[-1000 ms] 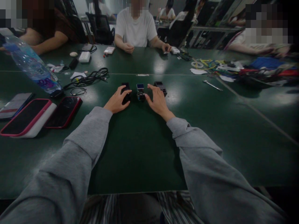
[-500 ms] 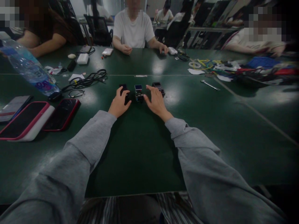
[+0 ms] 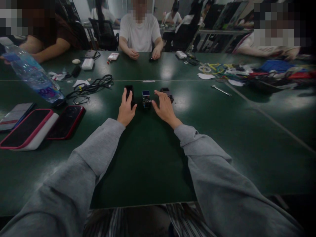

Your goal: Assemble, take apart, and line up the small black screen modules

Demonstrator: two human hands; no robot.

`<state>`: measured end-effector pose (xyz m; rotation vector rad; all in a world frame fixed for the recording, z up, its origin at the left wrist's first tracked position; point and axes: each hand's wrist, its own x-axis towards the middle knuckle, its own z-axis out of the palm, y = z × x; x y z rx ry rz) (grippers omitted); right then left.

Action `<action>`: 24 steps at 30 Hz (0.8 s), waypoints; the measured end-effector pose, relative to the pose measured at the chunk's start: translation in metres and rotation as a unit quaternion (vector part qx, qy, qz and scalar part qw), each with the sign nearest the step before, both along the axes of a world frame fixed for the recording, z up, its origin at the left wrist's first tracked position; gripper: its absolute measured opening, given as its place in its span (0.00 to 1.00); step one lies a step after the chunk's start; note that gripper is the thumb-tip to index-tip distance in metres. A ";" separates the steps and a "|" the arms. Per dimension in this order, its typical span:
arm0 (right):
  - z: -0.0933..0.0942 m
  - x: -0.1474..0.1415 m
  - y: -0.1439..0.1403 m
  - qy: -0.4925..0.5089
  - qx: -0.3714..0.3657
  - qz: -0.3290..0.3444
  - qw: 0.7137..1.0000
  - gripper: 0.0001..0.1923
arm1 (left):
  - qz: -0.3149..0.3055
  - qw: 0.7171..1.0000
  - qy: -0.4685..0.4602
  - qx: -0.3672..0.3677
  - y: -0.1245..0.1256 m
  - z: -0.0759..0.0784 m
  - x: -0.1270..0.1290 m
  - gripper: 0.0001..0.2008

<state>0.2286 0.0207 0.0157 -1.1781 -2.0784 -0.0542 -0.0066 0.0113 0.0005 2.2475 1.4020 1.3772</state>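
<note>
We have barely begun: our left hand (image 3: 126, 110) lies open on the black block (image 3: 129, 92) at twelve o'clock, our right hand (image 3: 165, 107) spread empty beside the blue-topped block (image 3: 146, 98), all parts separate on the worktop (image 3: 148, 158).

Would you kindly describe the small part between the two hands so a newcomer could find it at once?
On the green table, look just past the person's left hand and right hand, where three small parts stand in a row. It is the middle part. Unlike the black part and the open black box flanking it, it has a blue top.
</note>
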 end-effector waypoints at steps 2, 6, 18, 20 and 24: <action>0.000 0.001 0.000 0.005 0.002 -0.007 1.000 0.28 | 0.001 0.999 -0.012 0.040 -0.004 0.010 0.000 0.35; -0.001 0.002 0.000 0.027 0.021 -0.027 0.999 0.26 | 0.036 0.997 0.004 0.066 -0.010 0.025 -0.015 0.34; -0.006 0.012 0.010 0.122 0.069 -0.173 0.975 0.21 | 0.091 0.992 0.048 -0.072 0.007 -0.008 -0.059 0.31; -0.011 0.015 0.015 0.135 0.060 -0.183 0.972 0.21 | 0.109 0.991 0.039 -0.066 0.005 -0.003 -0.057 0.29; -0.025 0.021 0.030 0.168 0.013 -0.183 0.969 0.22 | 0.122 0.991 0.051 -0.017 0.001 0.007 -0.054 0.20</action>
